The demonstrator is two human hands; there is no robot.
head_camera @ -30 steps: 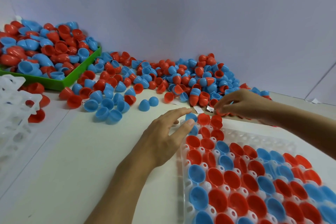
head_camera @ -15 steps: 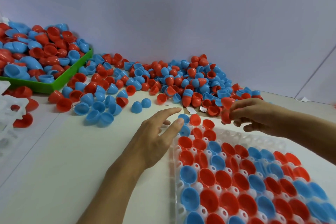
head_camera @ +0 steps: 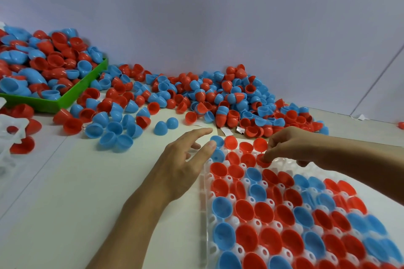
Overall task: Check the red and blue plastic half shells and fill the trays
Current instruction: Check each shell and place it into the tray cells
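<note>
Left hand (head_camera: 183,166) open, flat beside tray (head_camera: 206,220); right hand (head_camera: 290,148) pinching red shell (head_camera: 263,160); loose shell pile (head_camera: 218,98) behind.

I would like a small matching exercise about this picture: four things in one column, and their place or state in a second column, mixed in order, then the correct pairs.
Things:
1. left hand
2. right hand
3. green tray
4. white tray

Place or state:
A. far left, heaped with shells
B. fingers spread at the tray's far left corner
C. mostly filled, in front of the person
D. pinching a red shell over a cell

Pairs: 1-B, 2-D, 3-A, 4-C
</note>
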